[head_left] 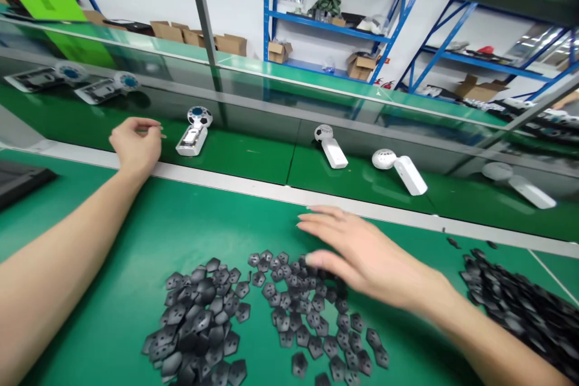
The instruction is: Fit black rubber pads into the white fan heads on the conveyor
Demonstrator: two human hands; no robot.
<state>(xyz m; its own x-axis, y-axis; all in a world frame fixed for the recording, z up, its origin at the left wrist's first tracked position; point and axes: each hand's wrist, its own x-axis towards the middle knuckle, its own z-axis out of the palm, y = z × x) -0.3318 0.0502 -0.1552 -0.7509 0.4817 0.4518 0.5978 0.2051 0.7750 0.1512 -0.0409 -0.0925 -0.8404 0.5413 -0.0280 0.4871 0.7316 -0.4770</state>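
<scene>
My left hand point(138, 145) is over the dark green belt, its fingers loosely curled and slightly apart with nothing visible in them. Just right of it lies a white device point(192, 140) with a round head patterned like a football and its body uncovered, showing parts inside. My right hand point(357, 247), a little blurred, hovers with fingers stretched out above the far edge of a spread of black pentagon pieces point(314, 316). It holds nothing that I can see. Left of that spread is a heaped pile of similar black pieces point(199, 319).
On the belt point(257, 160) are more white devices point(332, 152), a white device point(409, 175) and a blurred one point(531, 190). A large heap of black pieces point(520, 301) lies at right. A dark tray-like object point(22, 181) sits at left. Blue shelving point(328, 24) stands behind.
</scene>
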